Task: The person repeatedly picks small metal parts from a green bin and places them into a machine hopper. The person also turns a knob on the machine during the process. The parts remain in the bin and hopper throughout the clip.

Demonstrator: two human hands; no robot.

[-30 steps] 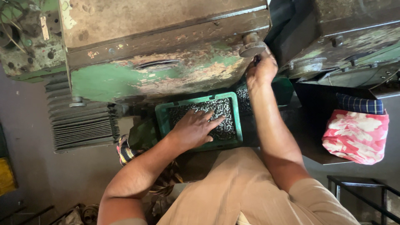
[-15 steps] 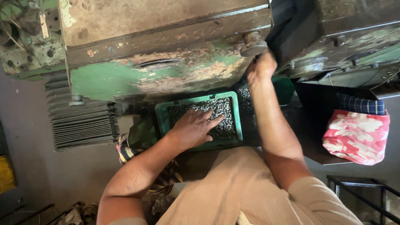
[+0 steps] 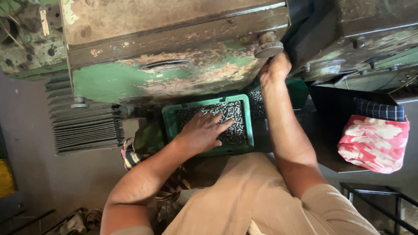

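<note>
My left hand (image 3: 203,131) lies flat, fingers spread, on a heap of small dark metal parts (image 3: 230,121) inside a green plastic crate (image 3: 247,117) below the machine. My right hand (image 3: 273,69) reaches up to the right corner of the worn green machine body (image 3: 161,78), just under a round metal knob (image 3: 268,48); its fingers are curled against the machine and what they grip is hidden. My tan trouser leg (image 3: 244,196) fills the lower middle.
A ribbed grey metal housing (image 3: 82,126) stands at the left. A second dark machine (image 3: 365,39) is at the upper right. A pink floral cloth (image 3: 374,141) with a checked cloth lies on a dark ledge. A black metal frame (image 3: 379,204) stands at lower right.
My right hand has shifted slightly up and right along the machine's corner. My left hand stays on the metal parts in the crate.
</note>
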